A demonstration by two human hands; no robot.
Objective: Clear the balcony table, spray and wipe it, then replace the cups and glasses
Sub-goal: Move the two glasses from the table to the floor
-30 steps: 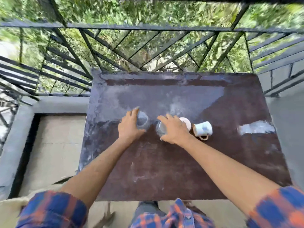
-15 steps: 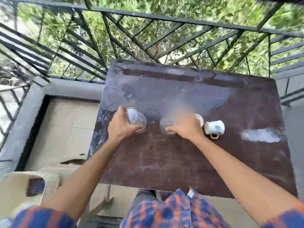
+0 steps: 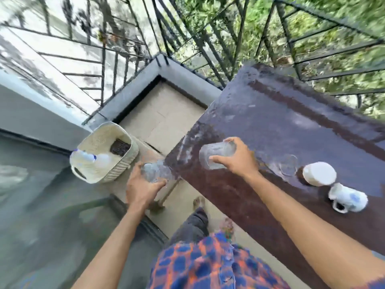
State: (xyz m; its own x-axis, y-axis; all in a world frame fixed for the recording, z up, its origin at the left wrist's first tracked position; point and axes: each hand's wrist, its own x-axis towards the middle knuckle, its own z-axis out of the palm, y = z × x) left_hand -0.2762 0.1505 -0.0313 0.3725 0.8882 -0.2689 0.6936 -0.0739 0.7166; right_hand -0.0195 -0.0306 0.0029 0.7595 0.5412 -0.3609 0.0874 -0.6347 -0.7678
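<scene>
head view: both glasses are off the balcony table [image 3: 270, 126] now; half a second ago i saw them only being tipped up from its middle. my left hand [image 3: 141, 188] is wrapped around the first glass [image 3: 155, 173], carried out past the table's near left corner toward the woven basket [image 3: 104, 155], where a spray bottle [image 3: 87, 158] rests. my right hand [image 3: 239, 159] grasps the second glass [image 3: 215, 156], tilted on its side, in the air above the table's left end. the view has swung left with the move. a white cup [image 3: 319, 174] and a patterned mug [image 3: 348, 198] remain on the table at the right. i judge the clearing half done; spraying and wiping wait on those two.
</scene>
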